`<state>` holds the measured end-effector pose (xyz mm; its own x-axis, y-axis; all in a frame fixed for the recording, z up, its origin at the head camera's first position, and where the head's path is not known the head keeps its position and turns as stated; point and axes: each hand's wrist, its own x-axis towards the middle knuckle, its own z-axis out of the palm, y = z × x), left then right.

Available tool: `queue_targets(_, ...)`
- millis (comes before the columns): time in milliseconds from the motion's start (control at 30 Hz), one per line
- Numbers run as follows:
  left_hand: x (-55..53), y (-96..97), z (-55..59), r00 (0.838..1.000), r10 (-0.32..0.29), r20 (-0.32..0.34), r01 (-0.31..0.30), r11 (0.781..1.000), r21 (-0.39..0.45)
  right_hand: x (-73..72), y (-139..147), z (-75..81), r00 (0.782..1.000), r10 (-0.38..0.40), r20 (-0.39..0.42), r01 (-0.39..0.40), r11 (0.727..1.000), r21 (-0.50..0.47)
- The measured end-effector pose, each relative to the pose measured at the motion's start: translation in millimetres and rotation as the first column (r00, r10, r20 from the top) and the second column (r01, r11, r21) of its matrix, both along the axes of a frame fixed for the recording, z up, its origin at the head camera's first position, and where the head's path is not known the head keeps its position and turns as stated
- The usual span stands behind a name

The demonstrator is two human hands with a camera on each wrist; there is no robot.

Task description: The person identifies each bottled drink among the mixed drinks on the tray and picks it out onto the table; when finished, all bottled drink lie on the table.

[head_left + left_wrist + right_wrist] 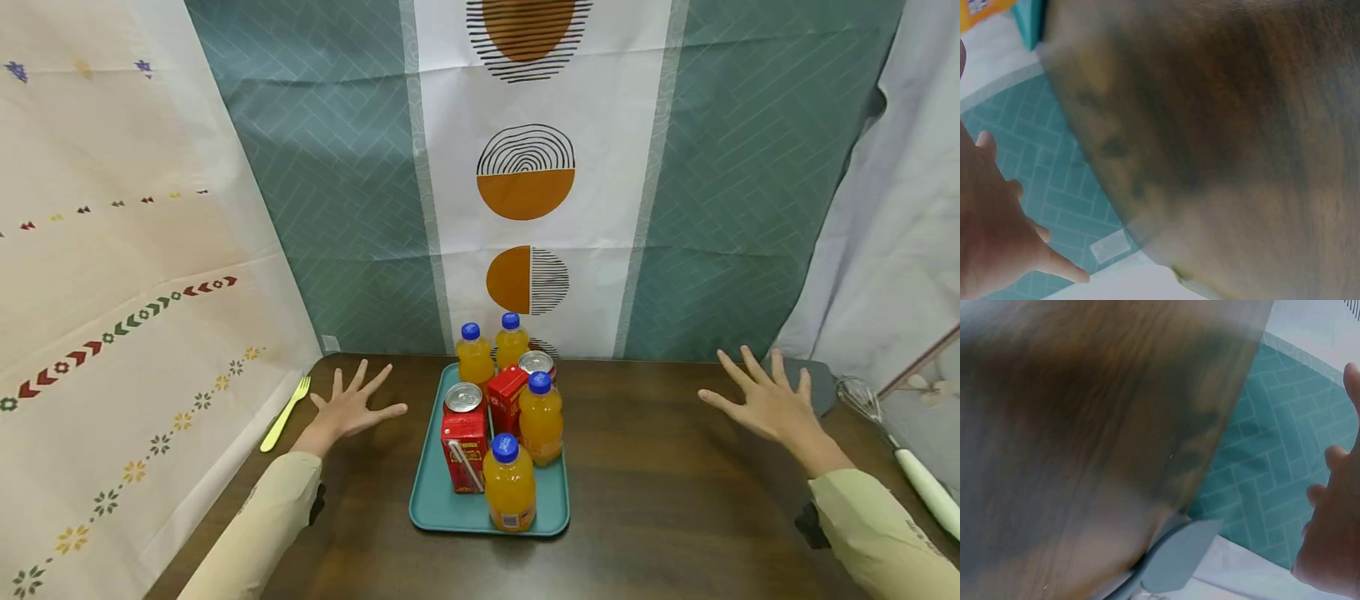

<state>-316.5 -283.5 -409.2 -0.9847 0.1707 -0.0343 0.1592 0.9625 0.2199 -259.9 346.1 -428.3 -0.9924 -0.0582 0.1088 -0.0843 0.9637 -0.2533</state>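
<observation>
Fingers spread wide, the left hand (347, 410) hovers over the table to the left of a teal tray (429, 508) and holds nothing. The right hand (772, 404), also spread and holding nothing, is over the table's right side, near a grey flat board (817, 385). On the tray stand several orange juice bottles with blue caps, among them a front bottle (510, 492) and a right bottle (542, 421). Between them are a red drink carton (465, 454) with a straw, a second red carton (507, 398), and cans with silver tops, one can (463, 398) behind the front carton.
A yellow-green fork (287, 414) lies at the table's left edge, beside the left hand. At the right edge a whisk (892, 433) with a pale handle lies past the right hand. Patterned cloth (360, 208) hangs behind the brown table (637, 517).
</observation>
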Motion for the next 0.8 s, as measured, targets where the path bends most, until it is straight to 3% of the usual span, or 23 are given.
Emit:
queue_targets(300, -4.9, 1.2, -5.1, 0.997, 0.002, 0.071, -0.008, 0.997, 0.082, 1.3, 0.9, -5.5, 1.0, -0.008, 0.02, 0.008, 1.0, 0.006)
queue_targets(600, -13.2, 9.1, -2.8, 1.0, -0.02, 0.004, 0.02, 0.998, 0.062, 4.1, 11.6, -3.2, 0.999, -0.027, 0.035, 0.028, 0.999, -0.016)
queue_targets(800, -11.7, 16.7, -5.0, 0.999, -0.036, -0.015, 0.037, 0.998, 0.057, 1.5, 8.4, 0.7, 0.999, -0.035, 0.017, 0.036, 0.999, -0.03)
